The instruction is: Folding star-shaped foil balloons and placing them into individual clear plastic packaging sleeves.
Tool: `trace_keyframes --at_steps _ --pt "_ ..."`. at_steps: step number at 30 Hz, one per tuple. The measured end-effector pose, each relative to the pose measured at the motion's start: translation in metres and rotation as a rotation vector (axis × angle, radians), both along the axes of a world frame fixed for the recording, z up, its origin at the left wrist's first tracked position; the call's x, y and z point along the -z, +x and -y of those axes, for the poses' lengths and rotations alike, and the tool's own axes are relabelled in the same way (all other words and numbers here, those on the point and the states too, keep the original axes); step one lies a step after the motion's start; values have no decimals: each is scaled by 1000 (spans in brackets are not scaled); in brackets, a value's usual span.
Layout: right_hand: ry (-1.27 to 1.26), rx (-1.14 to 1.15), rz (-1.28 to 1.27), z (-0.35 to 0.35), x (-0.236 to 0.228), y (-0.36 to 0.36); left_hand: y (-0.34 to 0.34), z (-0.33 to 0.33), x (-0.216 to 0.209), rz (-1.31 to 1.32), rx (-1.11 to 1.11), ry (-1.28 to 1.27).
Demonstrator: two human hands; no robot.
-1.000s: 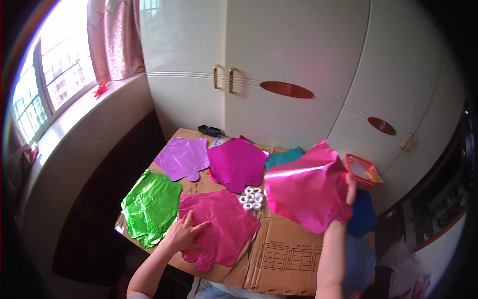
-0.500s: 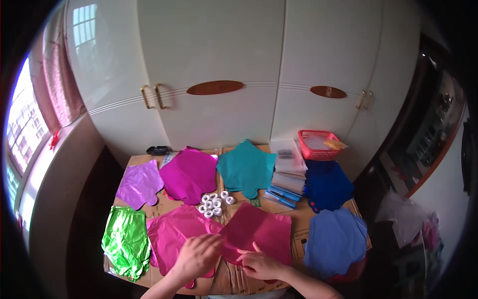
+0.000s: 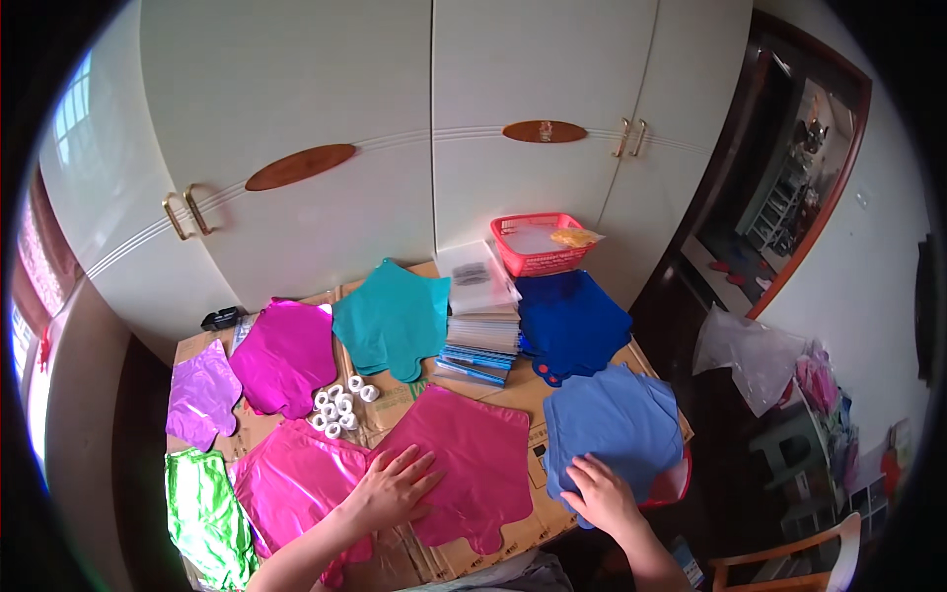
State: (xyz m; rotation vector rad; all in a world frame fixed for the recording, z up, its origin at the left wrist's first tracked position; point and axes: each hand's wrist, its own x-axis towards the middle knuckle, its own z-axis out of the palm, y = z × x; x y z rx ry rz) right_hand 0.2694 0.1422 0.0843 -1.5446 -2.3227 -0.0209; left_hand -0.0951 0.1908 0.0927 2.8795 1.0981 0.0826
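Observation:
My left hand (image 3: 398,485) lies with its fingers spread on a flat, dark pink star-shaped foil balloon (image 3: 464,449). The balloon has a rounded tab at its near edge. A brighter pink foil stack (image 3: 296,464) sits just left of it, partly under my left forearm. My right hand (image 3: 599,493) rests its fingers on the lower left part of a light blue stack of foil balloons (image 3: 612,419). Its thumb stands apart, and nothing shows gripped in it.
Shiny green (image 3: 207,508), lilac (image 3: 202,395), purple (image 3: 286,355), teal (image 3: 392,316) and dark blue foil stacks (image 3: 572,321) ring the cardboard-covered table. Small white rolls (image 3: 335,409) lie mid-left. Plastic sleeves (image 3: 480,340) stand before a red basket (image 3: 538,261). A wooden chair (image 3: 838,557) is at right.
The view has swung right. The dark pink balloon, folded or lifted before, now lies flat. My right hand has left it for the light blue stack; my left hand has flattened onto it.

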Motion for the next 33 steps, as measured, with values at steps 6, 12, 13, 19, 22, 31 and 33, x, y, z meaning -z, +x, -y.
trace_keyframes --at_steps 6,12,13,19,22,31,33 --pt "0 148 -340 0 23 9 43 -34 -35 13 101 -12" --pt "-98 303 -720 -4 28 12 116 -38 -27 170 267 -6" --pt "-113 307 -745 -4 29 13 128 -38 -24 228 291 -28" --pt "-259 354 -883 -3 32 18 167 -42 6 329 356 -15" --pt "-299 379 -909 -4 33 20 172 -46 12 300 358 3" --pt "-392 398 -1052 -11 40 29 168 -45 15 182 386 164" --pt "-395 402 -1056 -12 41 29 168 -44 10 135 414 205"
